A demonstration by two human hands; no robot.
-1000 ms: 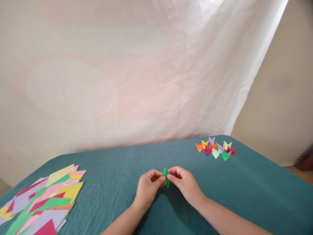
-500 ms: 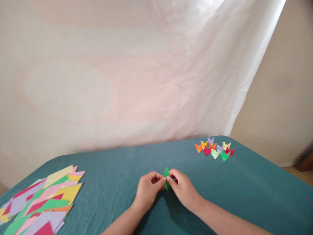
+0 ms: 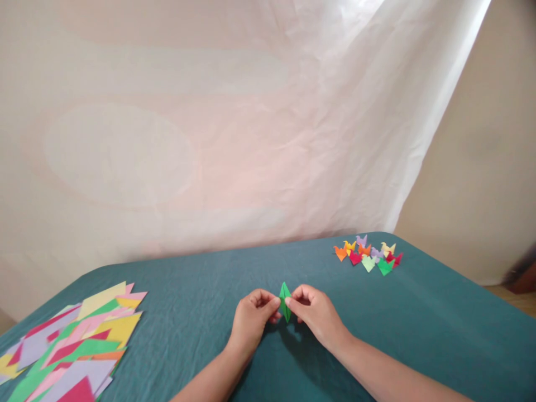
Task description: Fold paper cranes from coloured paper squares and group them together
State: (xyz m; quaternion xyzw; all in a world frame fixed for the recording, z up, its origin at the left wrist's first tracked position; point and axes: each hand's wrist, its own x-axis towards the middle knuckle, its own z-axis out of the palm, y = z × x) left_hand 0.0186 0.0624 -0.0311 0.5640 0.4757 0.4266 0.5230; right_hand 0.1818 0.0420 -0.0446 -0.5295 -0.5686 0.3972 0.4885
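A small green folded paper piece (image 3: pixel 285 298), narrow and pointed at both ends, stands upright between my two hands just above the teal tablecloth (image 3: pixel 201 301). My left hand (image 3: pixel 253 319) pinches its left side with thumb and fingertips. My right hand (image 3: pixel 315 314) pinches its right side the same way. Both hands are curled closed around the pinch, near the middle of the table.
A loose pile of coloured paper sheets (image 3: pixel 71 346) lies at the table's near left. Several small folded paper figures (image 3: pixel 368 255) in mixed colours sit grouped at the far right. A white creased backdrop (image 3: pixel 209 128) hangs behind the table.
The green piece and both hands have lifted slightly and shifted a little away from me; the pinch stays the same.
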